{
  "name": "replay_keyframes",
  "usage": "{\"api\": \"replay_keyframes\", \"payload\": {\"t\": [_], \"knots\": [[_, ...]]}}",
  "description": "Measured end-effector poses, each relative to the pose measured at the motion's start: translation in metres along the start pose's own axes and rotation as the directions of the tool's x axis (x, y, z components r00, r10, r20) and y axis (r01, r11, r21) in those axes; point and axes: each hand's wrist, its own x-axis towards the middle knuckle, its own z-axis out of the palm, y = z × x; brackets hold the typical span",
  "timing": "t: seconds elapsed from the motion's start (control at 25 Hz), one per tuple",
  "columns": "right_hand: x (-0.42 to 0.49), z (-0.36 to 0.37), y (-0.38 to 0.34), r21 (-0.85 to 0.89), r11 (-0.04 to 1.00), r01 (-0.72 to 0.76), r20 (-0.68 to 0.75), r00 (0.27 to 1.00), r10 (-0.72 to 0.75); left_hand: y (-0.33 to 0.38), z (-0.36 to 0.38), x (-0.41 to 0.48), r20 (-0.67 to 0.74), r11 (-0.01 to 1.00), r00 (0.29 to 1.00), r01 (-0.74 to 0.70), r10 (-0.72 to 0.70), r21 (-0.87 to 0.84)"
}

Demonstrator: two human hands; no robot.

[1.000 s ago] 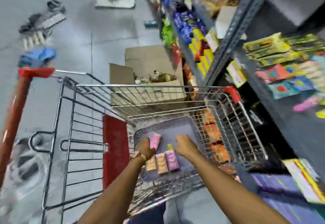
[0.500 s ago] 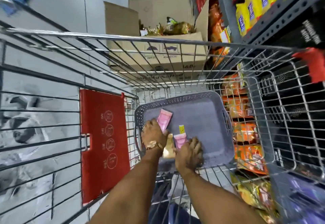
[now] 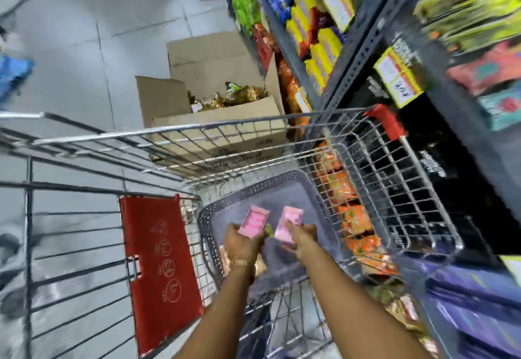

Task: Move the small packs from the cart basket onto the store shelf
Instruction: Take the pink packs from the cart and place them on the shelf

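1. Two bare hands reach into one wire cart (image 3: 282, 144). Each hand holds one pink pack, so two pink packs are lifted in all.
2. The left hand (image 3: 244, 241) is closed around the left pink pack (image 3: 253, 221), gripping its near end; the pack sticks out toward 12 o'clock. A gold-coloured band sits on that wrist.
3. The right hand (image 3: 303, 238) is closed around the right pink pack (image 3: 287, 224), fingers curled over its near half; this pack also points toward 12 o'clock.
4. The two packs are side by side, near each other but apart, both above the one grey plastic basket (image 3: 284, 189) that sits in the cart bottom.
5. A small yellow-green item (image 3: 269, 229) shows between the hands; what it is I cannot tell.
6. Under the left wrist, tan packs (image 3: 259, 267) lie in the basket's near corner; their count is hidden by the arm.
7. One red flap (image 3: 158, 271) stands in the cart at 9 o'clock from the hands.
8. One open cardboard box (image 3: 214, 110) stands on the floor at 12 o'clock beyond the cart, with gold-wrapped goods inside.
9. The store shelf (image 3: 358, 37) runs from 1 to 3 o'clock, stocked with yellow, blue and orange packets, blurred; two yellow price tags (image 3: 399, 76) show on its edge.
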Motion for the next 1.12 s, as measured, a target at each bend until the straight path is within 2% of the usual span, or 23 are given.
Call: {"api": "replay_keyframes", "payload": {"t": [0.08,0.2,0.28,0.4,0.48,0.64,0.72,0.84,0.88,0.96,1.04,1.12], "knots": [[-0.027,-0.025,-0.025,0.265,0.964,0.016,0.126,0.991,-0.051,0.028,0.007,-0.027,0.041,0.988,0.999,-0.014,0.020,-0.155],[-0.089,-0.083,-0.054,0.478,0.869,0.130,0.211,0.943,-0.258,0.084,0.019,-0.090,0.130,0.935,0.978,-0.108,0.161,-0.339],[-0.133,-0.131,-0.061,0.551,0.797,0.247,0.187,0.894,-0.407,0.122,0.025,-0.142,0.236,0.892,0.922,-0.193,0.307,-0.409],[-0.192,-0.204,-0.054,0.604,0.640,0.476,-0.013,0.808,-0.589,0.161,0.041,-0.224,0.368,0.823,0.781,-0.304,0.504,-0.481],[-0.225,-0.245,-0.042,0.608,0.521,0.599,-0.172,0.740,-0.650,0.170,0.055,-0.271,0.450,0.788,0.675,-0.341,0.585,-0.514],[-0.270,-0.318,0.004,0.496,0.335,0.801,-0.559,0.590,-0.583,0.162,0.093,-0.352,0.716,0.830,0.420,-0.261,0.558,-0.493],[-0.285,-0.352,0.028,0.415,0.275,0.867,-0.705,0.497,-0.505,0.151,0.116,-0.389,0.795,0.835,0.273,-0.286,0.541,-0.470],[-0.287,-0.401,0.063,0.295,0.301,0.907,-0.833,0.398,-0.384,0.134,0.148,-0.431,0.858,0.810,0.066,-0.373,0.509,-0.453],[-0.287,-0.417,0.076,0.244,0.353,0.904,-0.857,0.371,-0.357,0.127,0.160,-0.445,0.882,0.821,0.022,-0.377,0.470,-0.429],[-0.278,-0.449,0.100,0.123,0.520,0.845,-0.895,0.320,-0.310,0.111,0.187,-0.468,0.928,0.844,-0.052,-0.401,0.368,-0.357],[-0.269,-0.473,0.117,0.062,0.691,0.720,-0.898,0.343,-0.276,0.093,0.214,-0.479,0.952,0.812,-0.065,-0.507,0.298,-0.289],[-0.259,-0.488,0.122,-0.068,0.856,0.513,-0.867,0.394,-0.305,0.083,0.232,-0.482,0.961,0.703,-0.026,-0.677,0.274,-0.218]]}}
